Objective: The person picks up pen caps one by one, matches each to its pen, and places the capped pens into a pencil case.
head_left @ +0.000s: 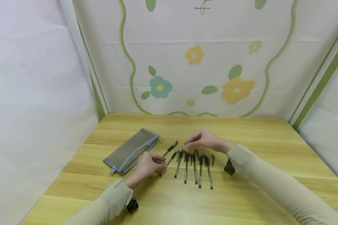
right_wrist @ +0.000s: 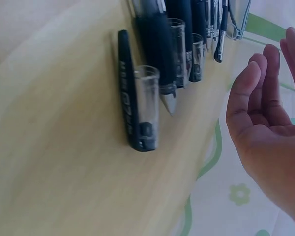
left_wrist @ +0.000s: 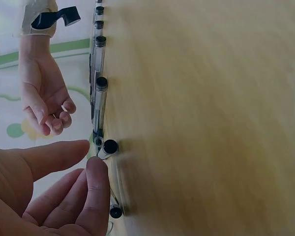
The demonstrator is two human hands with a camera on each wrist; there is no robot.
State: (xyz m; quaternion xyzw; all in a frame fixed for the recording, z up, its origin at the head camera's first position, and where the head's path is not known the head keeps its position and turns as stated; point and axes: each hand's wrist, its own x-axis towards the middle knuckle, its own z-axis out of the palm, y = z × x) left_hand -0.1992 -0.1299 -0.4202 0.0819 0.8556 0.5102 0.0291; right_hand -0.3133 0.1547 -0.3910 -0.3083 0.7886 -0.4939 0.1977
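Observation:
Several gel pens (head_left: 186,168) with black grips and clear barrels lie in a fanned row on the wooden table. Loose clear caps with black clips, such as one cap (right_wrist: 147,113), lie by their far ends. My left hand (head_left: 150,164) is at the row's left end, its bent thumb and fingertips close beside the black end of a pen (left_wrist: 109,147), with a small gap showing between them. Farther left, another pen (head_left: 171,146) is partly hidden behind that hand. My right hand (head_left: 207,140) hovers beyond the far ends of the pens, fingers loosely bent, holding nothing.
A grey mesh zip pouch (head_left: 132,148) with blue edging lies left of the pens, its zip side partly behind the left hand. A white fabric wall with printed flowers (head_left: 236,90) stands behind the table (head_left: 256,128), with white walls at both sides.

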